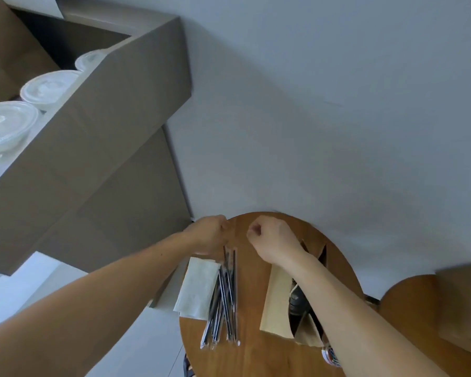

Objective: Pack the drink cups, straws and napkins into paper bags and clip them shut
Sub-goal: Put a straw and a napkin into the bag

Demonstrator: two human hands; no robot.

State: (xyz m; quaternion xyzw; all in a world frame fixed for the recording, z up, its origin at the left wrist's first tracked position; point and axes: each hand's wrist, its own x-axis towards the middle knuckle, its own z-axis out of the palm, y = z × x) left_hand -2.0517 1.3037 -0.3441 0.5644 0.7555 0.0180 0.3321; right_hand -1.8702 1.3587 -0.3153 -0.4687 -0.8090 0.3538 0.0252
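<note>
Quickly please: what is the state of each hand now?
Left hand: curled by the straws; grip cannot be told.
Right hand: closed, nothing visible in it.

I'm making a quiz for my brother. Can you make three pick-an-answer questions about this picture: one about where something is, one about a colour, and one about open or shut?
1. Where are the napkins?
A) on the floor
B) on the table, beside the straws
C) on a chair

2. What colour are the straws?
A) pink
B) yellow
C) black

3. The paper bag is:
A) open
B) clipped shut
C) folded flat

Answers:
1 B: the white pile lies on the round wooden top, left of the straws.
2 C: they are dark sticks in clear wrappers.
3 A: its top gapes, with something dark inside.
</note>
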